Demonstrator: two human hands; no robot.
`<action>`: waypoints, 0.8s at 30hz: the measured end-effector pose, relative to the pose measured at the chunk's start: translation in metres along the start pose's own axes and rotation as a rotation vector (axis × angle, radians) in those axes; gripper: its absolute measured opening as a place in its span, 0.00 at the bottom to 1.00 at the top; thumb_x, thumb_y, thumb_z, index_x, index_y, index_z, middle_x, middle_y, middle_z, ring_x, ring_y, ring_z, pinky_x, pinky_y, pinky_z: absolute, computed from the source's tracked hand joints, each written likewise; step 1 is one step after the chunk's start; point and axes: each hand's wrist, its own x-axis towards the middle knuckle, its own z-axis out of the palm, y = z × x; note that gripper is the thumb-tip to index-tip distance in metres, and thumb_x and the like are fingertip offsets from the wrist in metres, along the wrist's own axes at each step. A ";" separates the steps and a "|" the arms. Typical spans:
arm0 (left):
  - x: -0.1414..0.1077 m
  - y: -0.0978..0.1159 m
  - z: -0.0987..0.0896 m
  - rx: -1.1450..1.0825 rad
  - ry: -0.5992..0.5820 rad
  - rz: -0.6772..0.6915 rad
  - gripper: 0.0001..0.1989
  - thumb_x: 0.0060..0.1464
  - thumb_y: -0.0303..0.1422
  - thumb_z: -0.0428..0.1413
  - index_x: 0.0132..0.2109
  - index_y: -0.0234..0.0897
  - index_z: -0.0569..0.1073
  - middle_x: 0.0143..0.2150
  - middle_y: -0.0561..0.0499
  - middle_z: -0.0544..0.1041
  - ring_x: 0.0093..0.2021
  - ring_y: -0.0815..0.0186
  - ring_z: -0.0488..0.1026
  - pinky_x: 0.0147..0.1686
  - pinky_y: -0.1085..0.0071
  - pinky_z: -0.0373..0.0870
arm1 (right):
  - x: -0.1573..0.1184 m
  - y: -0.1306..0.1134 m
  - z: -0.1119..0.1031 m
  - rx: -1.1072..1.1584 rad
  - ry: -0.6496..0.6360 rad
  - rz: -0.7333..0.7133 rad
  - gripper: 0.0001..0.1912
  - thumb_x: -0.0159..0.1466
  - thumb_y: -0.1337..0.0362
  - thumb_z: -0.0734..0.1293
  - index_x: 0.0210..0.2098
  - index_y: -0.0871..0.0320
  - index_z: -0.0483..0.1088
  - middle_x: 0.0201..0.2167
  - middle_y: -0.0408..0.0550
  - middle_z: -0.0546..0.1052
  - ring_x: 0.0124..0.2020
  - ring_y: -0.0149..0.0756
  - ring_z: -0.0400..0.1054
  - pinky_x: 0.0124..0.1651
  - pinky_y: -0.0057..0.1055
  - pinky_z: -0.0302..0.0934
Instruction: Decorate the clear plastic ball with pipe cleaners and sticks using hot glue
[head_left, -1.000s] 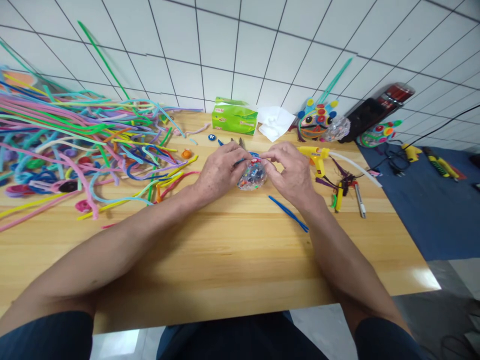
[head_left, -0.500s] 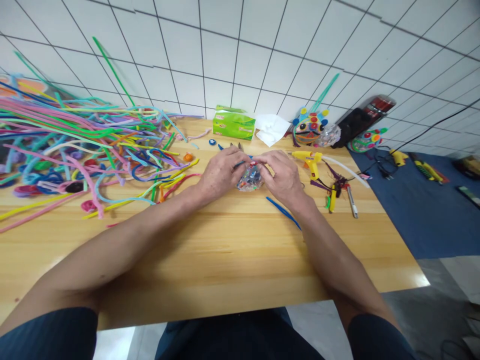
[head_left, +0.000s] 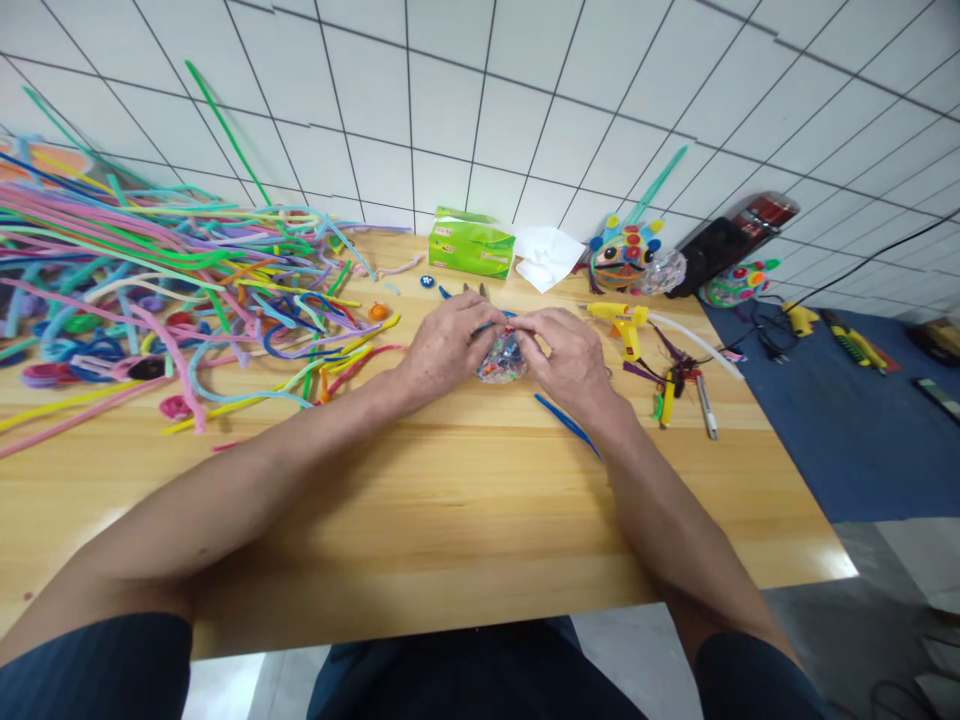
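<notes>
Both hands meet at a clear bottle piece (head_left: pixel 502 362) with colourful bits in it, near the middle of the table. My left hand (head_left: pixel 450 345) is closed on its left side, thumb and fingers pinched at the top edge. From the right, my right hand (head_left: pixel 561 352) pinches near the same top edge, where a little blue and red shows. The fingertips hide exactly what lies between them. A blue pipe cleaner (head_left: pixel 566 424) lies on the table (head_left: pixel 450 520) beside my right wrist.
Many pipe cleaners (head_left: pixel 150 260) are heaped on the left. Behind the hands stand a green tissue pack (head_left: pixel 471 245) and white tissue (head_left: pixel 549 256). A yellow glue gun (head_left: pixel 626 322), a decorated piece (head_left: pixel 622 258) and a pen (head_left: pixel 706 405) are on the right.
The view has shifted slightly. Both hands stay pinched at the clear bottle piece, with hardly any visible movement.
</notes>
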 end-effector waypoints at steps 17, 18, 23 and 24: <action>-0.005 0.001 0.006 -0.211 0.010 -0.266 0.16 0.67 0.36 0.62 0.59 0.39 0.75 0.55 0.45 0.87 0.50 0.60 0.84 0.47 0.66 0.79 | -0.004 -0.004 0.000 0.015 0.071 0.055 0.11 0.77 0.67 0.69 0.45 0.52 0.85 0.40 0.50 0.89 0.44 0.44 0.83 0.49 0.41 0.75; -0.005 0.003 0.005 -0.204 0.007 -0.261 0.15 0.67 0.36 0.61 0.58 0.39 0.76 0.54 0.45 0.87 0.51 0.60 0.84 0.48 0.65 0.79 | -0.003 -0.004 0.000 0.003 0.076 0.056 0.10 0.77 0.66 0.69 0.44 0.52 0.85 0.39 0.49 0.89 0.43 0.44 0.83 0.49 0.41 0.75; -0.003 0.010 0.003 -0.165 -0.009 -0.242 0.12 0.67 0.36 0.62 0.55 0.39 0.78 0.51 0.46 0.88 0.48 0.61 0.83 0.48 0.65 0.79 | -0.001 -0.002 -0.003 -0.057 0.059 0.048 0.09 0.76 0.66 0.71 0.39 0.51 0.83 0.37 0.48 0.88 0.41 0.44 0.82 0.47 0.40 0.74; -0.003 0.011 0.003 -0.161 -0.008 -0.240 0.12 0.67 0.36 0.62 0.54 0.39 0.78 0.51 0.46 0.88 0.46 0.61 0.82 0.47 0.66 0.78 | 0.000 -0.002 -0.003 -0.066 0.050 0.045 0.09 0.76 0.66 0.71 0.39 0.51 0.82 0.37 0.48 0.88 0.40 0.44 0.81 0.47 0.40 0.74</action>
